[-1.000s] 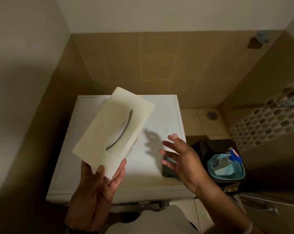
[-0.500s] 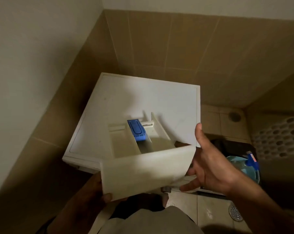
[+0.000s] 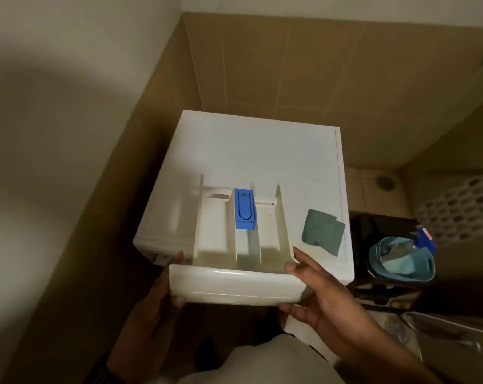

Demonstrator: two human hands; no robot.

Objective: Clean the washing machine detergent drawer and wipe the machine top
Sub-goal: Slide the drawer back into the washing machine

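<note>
Hands, left [image 3: 154, 297] and right [image 3: 322, 296], each grip an end of the white plastic three-compartment detergent drawer [image 3: 236, 261] above the white washing machine top [image 3: 262, 151], likely light, rigid, slippery when wet.

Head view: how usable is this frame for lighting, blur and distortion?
Head view: dim, warm light; the detergent drawer and its blue insert read clearly. Slight softness on the left hand and right hand. Wide-angle bending skews the walls and machine top. The cloth is visible; the floor area at lower right is murky.
</note>
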